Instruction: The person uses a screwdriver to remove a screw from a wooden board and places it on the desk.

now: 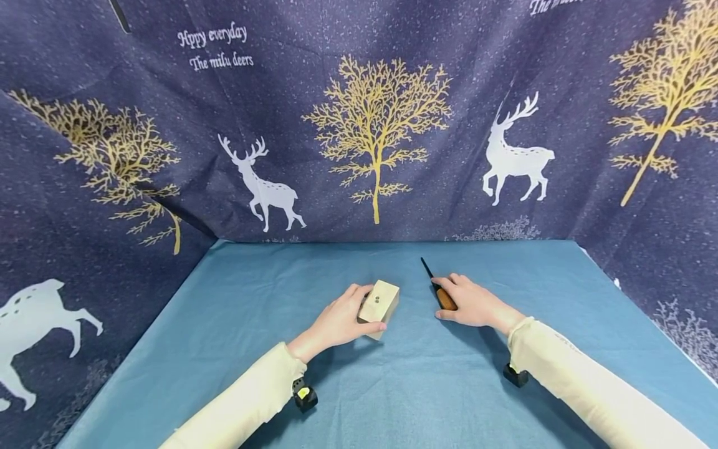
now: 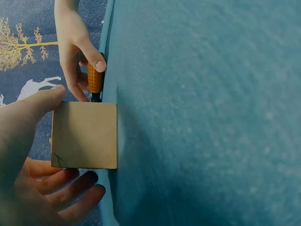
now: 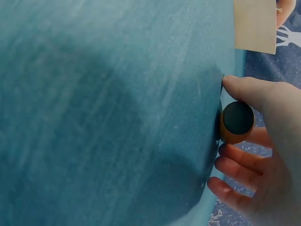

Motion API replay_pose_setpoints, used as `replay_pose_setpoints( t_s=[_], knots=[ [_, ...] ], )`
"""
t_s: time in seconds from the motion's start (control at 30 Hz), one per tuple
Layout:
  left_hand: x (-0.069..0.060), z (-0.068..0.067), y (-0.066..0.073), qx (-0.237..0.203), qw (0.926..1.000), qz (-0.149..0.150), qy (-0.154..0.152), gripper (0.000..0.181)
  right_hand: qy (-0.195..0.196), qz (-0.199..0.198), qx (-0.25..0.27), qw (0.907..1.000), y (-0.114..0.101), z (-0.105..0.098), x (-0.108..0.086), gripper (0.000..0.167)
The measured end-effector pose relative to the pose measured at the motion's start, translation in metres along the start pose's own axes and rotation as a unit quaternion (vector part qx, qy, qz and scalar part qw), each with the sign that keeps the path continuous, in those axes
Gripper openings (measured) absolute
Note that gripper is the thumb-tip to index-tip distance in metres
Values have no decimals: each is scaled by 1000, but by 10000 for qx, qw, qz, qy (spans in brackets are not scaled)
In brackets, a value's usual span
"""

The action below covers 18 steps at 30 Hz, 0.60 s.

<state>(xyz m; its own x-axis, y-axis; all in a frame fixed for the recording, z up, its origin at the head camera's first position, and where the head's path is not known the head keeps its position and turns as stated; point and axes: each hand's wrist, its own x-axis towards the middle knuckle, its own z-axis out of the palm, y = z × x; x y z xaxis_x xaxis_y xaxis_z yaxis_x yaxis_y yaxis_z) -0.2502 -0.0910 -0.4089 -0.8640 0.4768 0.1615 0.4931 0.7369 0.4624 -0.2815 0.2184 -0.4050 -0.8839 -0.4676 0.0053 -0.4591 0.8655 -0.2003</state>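
My left hand (image 1: 340,317) holds a pale wooden block (image 1: 384,298) by its sides, thumb on the near side and fingers on the far side. Two small dark spots, perhaps holes or screws, mark the block's upper face. In the left wrist view a plain square face of the block (image 2: 84,135) shows. To the right, a screwdriver (image 1: 445,299) with an orange-brown handle and thin dark shaft lies on the cloth, its shaft pointing away. Around its handle curl the thumb and fingers of my right hand (image 1: 473,302). The handle's dark round end (image 3: 238,117) faces the right wrist camera.
A blue cloth (image 1: 235,299) covers the table. Behind it and along the sides hangs a dark blue curtain (image 1: 348,187) printed with white deer and golden trees. Small black wrist devices (image 1: 305,397) sit at both cuffs.
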Motion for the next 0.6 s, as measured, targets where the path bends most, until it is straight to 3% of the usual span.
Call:
replay_pose_setpoints(
  t_s=[0.47, 0.6],
  knots=[
    [1, -4, -5, -644, 9978, 40, -130, 79, -239, 240, 278, 9990, 4, 0, 4, 82],
    [1, -5, -7, -650, 9978, 67, -143, 74, -243, 258, 270, 9990, 4, -1, 3, 81]
  ],
)
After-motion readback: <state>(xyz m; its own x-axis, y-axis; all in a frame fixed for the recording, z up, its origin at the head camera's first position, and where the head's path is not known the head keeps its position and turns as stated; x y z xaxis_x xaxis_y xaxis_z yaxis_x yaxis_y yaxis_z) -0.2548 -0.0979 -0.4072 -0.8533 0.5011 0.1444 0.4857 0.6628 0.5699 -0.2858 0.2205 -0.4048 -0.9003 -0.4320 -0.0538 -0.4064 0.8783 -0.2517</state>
